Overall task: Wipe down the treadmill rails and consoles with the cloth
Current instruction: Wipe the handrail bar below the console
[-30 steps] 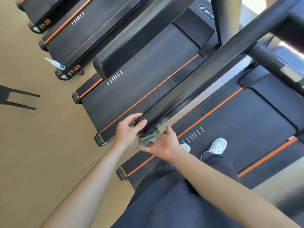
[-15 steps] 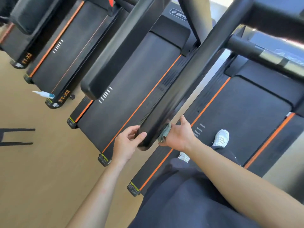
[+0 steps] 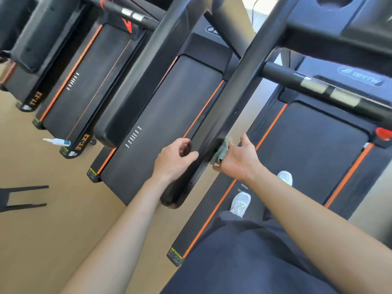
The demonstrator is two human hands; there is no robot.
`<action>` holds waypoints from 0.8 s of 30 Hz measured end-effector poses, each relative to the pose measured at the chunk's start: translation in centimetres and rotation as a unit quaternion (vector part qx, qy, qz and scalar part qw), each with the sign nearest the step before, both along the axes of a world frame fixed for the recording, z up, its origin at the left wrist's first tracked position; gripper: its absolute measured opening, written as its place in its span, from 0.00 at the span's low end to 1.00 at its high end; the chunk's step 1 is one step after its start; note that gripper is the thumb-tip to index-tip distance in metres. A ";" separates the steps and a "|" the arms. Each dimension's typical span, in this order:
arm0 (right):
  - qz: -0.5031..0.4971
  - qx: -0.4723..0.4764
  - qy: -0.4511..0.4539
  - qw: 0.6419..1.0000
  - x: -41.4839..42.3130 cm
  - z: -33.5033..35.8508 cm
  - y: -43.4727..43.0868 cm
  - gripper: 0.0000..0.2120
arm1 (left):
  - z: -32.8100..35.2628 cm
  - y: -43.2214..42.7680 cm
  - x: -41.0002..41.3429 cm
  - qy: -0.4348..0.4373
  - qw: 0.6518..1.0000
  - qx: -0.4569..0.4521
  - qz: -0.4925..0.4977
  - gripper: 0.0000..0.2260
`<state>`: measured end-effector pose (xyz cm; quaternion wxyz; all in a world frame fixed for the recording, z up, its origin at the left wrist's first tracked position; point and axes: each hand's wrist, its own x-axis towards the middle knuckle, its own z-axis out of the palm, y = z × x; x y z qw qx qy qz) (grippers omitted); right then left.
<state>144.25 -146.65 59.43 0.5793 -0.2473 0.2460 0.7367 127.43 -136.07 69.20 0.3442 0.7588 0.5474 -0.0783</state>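
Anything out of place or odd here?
One thing: a white-and-blue bottle lies on its side on the floor by the rear corner of a neighbouring treadmill, possibly a trip hazard. Otherwise normal: left hand grips the rail, right hand holds the cloth against it.

rail (image 3: 214, 126): smooth black plastic, slight sheen | cloth (image 3: 221, 150): soft green fabric | floor (image 3: 42, 219): matt tan

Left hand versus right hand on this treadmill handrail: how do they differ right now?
The left hand is bare and curls round the handrail from its left side; the right hand holds the green cloth against its right side. The left hand's thumb rests on the handrail; the right hand's thumb sticks up, free. Both sit opposite each other near the handrail's free end.
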 end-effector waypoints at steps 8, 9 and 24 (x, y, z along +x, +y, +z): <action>-0.062 0.008 -0.042 0.997 5.5 1.9 1.4 0.38 | -2.1 2.6 10.2 -0.029 0.995 0.066 -0.072 0.30; -0.073 0.012 -0.044 0.996 6.0 1.7 1.6 0.37 | -2.2 2.7 11.1 -0.018 0.994 0.070 -0.080 0.31; -0.034 -0.044 -0.425 0.903 8.9 4.7 4.5 0.34 | -3.3 2.5 11.9 -0.056 0.988 0.131 -0.057 0.31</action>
